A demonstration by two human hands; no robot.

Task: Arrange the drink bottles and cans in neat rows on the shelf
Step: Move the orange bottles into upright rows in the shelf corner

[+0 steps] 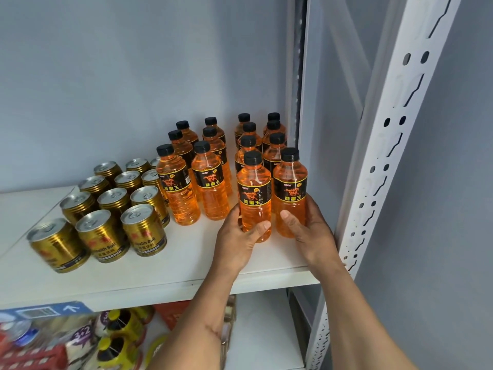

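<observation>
Several orange drink bottles with black caps stand in rows at the right of the white shelf [165, 279]. My left hand [237, 241] grips the front bottle [254, 188] of one row. Beside it, my right hand [306, 231] grips the front bottle [290, 182] of the rightmost row. Both held bottles stand upright on the shelf, side by side. Two more bottle rows [205, 180] stand to their left. Several gold cans [106, 209] with silver tops fill the left part of the shelf in rows.
A white perforated upright post [378, 156] rises just right of my right hand. The blue-grey back wall [120, 76] closes the shelf behind. On the lower shelf are packaged goods and yellow-labelled bottles [117, 340].
</observation>
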